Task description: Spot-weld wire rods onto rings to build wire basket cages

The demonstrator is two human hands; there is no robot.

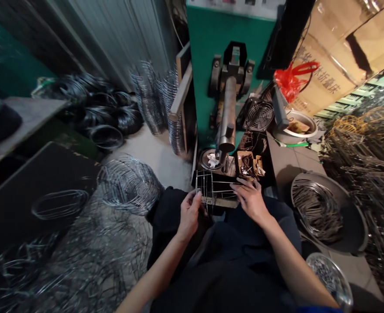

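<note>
A small wire rack (206, 184) of thin, shiny rods spans the space between my hands, over my lap and in front of the machine. My left hand (189, 213) pinches its left end, thumb against the crossed wires. My right hand (251, 199) holds the right ends of the long rods, with its fingers reaching over them. Just above the rack hangs the grey metal cylinder arm (228, 117) of a green machine (205, 87). Below that arm are a round dish with a white scrap (212, 161) and small cardboard boxes (246, 164) of dark pieces.
Wire rings (128, 184) are heaped on the floor at left, with oval wire loops (60, 204) on a dark board. At right stand a basin of metal rods (319, 208), a bowl of small parts (329, 278), a fan (259, 115) and piled wire pieces (371, 174).
</note>
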